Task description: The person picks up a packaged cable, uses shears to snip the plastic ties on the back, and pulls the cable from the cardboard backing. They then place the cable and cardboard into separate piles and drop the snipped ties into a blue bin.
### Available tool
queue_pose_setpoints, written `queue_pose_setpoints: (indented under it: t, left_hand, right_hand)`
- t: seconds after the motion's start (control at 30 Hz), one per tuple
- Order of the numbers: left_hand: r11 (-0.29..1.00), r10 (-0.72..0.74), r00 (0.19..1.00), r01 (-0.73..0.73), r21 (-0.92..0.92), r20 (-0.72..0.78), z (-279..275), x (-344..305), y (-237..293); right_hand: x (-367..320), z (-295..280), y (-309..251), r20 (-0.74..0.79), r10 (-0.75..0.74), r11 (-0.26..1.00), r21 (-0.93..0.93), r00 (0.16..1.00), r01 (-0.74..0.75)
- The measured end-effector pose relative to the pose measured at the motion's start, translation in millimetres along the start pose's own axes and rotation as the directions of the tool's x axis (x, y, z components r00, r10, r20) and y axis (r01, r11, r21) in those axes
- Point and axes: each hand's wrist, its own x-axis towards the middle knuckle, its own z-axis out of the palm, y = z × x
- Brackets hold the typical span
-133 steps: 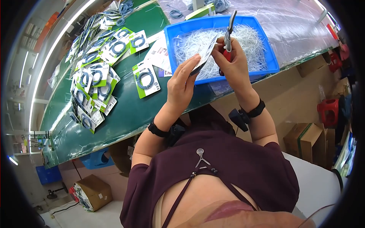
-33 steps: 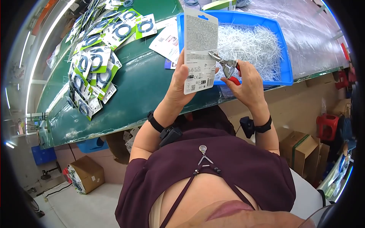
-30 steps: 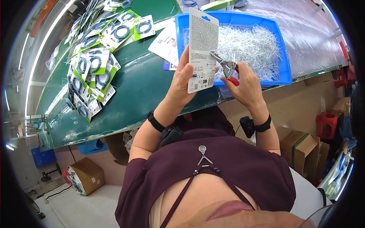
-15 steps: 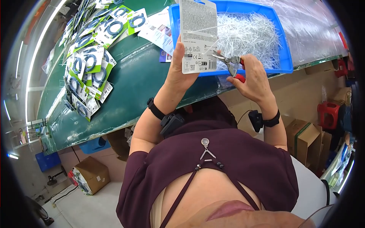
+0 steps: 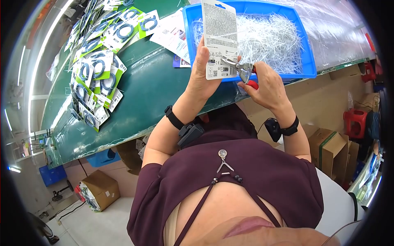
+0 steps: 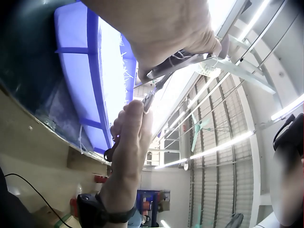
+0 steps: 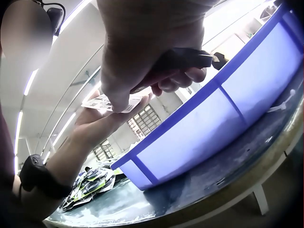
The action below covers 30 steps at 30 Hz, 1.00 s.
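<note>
In the head view my left hand point(image 5: 203, 76) grips a white cable card point(image 5: 217, 45), thumb along its left edge and its printed back turned to the camera. A thin white strip slants across the card's middle. My right hand point(image 5: 269, 86) holds red-handled cutting pliers point(image 5: 244, 71), whose metal tips overlap the card's lower part. The left wrist view shows a coiled cable point(image 6: 178, 59) on the card's other side, with the plier tips close to it. In the right wrist view the pliers are dark and partly hidden by my right hand.
A blue tray point(image 5: 308, 61) full of thin white strips point(image 5: 269, 43) stands behind both hands. Several carded cables point(image 5: 98, 69) lie heaped at the left of the green table point(image 5: 135, 98). Printed sheets point(image 5: 172, 37) lie beside the tray. Cardboard boxes point(image 5: 328, 149) stand below at the right.
The card has turned from nearly edge-on to show its printed back. The pliers, upright at first, now point left over its lower part. A white strip has appeared across the card.
</note>
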Motion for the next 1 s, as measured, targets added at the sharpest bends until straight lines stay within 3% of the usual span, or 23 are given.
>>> queue_pose_setpoints:
  t: [0.23, 0.47, 1.0]
  left_hand:
    - [0.998, 0.024, 0.999, -0.026, 0.055, 0.031, 1.7, -1.8, -0.5]
    - [0.997, 0.027, 1.0, -0.027, 0.074, -0.002, 3.8, -5.0, -4.6]
    - [1.0, -0.019, 0.999, 0.018, 0.024, 0.045, 0.8, -11.1, -10.4]
  right_hand:
    - [-1.0, 1.0, 2.1, 0.117, 0.132, 0.99, 0.026, 0.984, -0.135]
    - [15.6, -6.9, -0.8, -0.087, -0.047, 0.998, -0.037, 0.995, 0.043]
    - [24.5, -1.4, -9.3, -0.105, -0.071, 0.997, -0.032, 0.992, 0.068]
